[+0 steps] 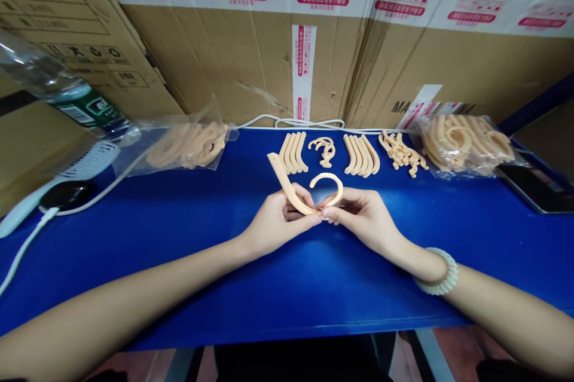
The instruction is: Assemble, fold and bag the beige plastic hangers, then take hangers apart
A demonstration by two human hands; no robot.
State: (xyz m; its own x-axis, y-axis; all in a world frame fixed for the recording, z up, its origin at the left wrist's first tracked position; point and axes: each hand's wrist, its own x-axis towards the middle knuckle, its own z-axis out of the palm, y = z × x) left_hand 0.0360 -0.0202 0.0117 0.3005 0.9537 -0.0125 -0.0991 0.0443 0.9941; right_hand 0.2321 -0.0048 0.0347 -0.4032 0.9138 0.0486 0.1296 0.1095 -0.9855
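Above the middle of the blue table, my left hand (278, 220) is closed on a long curved beige arm piece (283, 180), whose flat end points up and left. My right hand (365, 214) pinches a beige hook piece (338, 191) that curls round in an open ring. Between my fingertips the lower ends of the two pieces meet; the fingers partly hide the joint. Behind my hands lie a left row of curved beige pieces (293, 153), small beige hooks (325, 150), a right row of curved pieces (361, 155) and a pile of small knobbed parts (402, 153).
Plastic bags of beige parts lie at the left (188, 146) and right (466, 143). A bottle (85, 104), a white brush (92, 161) and a black round charger (67, 195) are at left, a phone (536, 188) at right. Cardboard (215, 59) stands behind a white cable (309, 123).
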